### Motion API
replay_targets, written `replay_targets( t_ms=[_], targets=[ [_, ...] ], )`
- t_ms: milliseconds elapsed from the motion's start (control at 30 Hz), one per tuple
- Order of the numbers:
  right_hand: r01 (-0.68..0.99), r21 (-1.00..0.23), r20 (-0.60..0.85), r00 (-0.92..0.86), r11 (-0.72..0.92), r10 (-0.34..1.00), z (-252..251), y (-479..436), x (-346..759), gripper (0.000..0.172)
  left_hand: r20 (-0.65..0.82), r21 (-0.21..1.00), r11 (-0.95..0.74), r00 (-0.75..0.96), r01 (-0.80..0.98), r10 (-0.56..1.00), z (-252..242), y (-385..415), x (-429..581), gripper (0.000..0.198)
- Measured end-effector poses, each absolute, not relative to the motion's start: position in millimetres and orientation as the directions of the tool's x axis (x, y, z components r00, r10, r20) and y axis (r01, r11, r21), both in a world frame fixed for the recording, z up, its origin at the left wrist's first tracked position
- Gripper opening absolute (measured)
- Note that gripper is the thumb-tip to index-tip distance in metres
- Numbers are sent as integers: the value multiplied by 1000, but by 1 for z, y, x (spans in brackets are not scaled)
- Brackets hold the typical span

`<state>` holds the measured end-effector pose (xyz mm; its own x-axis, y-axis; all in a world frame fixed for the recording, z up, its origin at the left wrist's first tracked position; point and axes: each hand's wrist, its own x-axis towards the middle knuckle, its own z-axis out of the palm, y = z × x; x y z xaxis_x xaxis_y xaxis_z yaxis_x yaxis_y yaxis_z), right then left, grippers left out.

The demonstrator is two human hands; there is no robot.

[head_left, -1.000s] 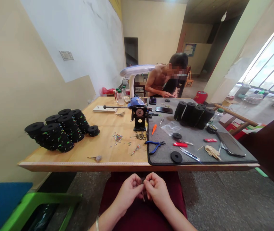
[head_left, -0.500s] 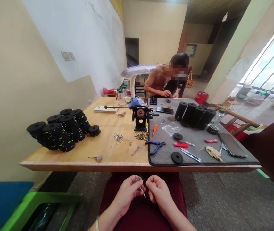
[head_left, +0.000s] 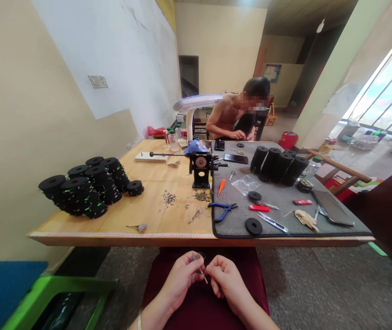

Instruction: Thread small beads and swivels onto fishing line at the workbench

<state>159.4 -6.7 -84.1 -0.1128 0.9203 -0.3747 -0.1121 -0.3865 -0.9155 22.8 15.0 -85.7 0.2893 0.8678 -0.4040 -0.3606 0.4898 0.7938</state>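
Note:
Above the dark red cloth (head_left: pixel 206 311) on my lap, both hands are held close together. My left hand (head_left: pixel 186 274) is closed with thumb against fingers around a thin pale stick (head_left: pixel 203 276), whose lower end points down toward the right. Its upper part is mostly hidden by the fingers. My right hand (head_left: pixel 226 278) is closed in a pinch beside it, its fingertips at the left fingers. Whatever lies in that pinch is too small to make out.
On the wooden table (head_left: pixel 106 229) stand black foam spools (head_left: pixel 75 183), a black winding device (head_left: pixel 201 167) and scattered beads (head_left: pixel 169 198). The grey mat (head_left: pixel 230 229) bears blue pliers (head_left: pixel 223 210), a utility knife (head_left: pixel 272 222) and black foam rolls (head_left: pixel 280 162). A person (head_left: pixel 230 114) sits opposite.
My right hand has moved slightly left, bringing its fingertips closer to the left hand. The left hand and the stick have barely shifted.

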Motion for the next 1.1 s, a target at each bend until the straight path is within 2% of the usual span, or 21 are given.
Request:
replay_targets(
  t_ms=[533, 867, 1100],
  targets=[
    [-115, -912, -383, -103, -393, 918, -86, -7, 160, 31, -369, 839, 441, 260, -320, 892, -81, 14, 23, 23],
    [-111, -916, -374, -102, -384, 922, -85, -7, 160, 28, -421, 755, 515, 303, -405, 855, -85, 16, 22, 23],
    [-106, -917, -374, -102, -384, 922, -80, -7, 159, 29, -423, 748, 522, 311, -410, 851, -82, 16, 23, 23]
  ],
)
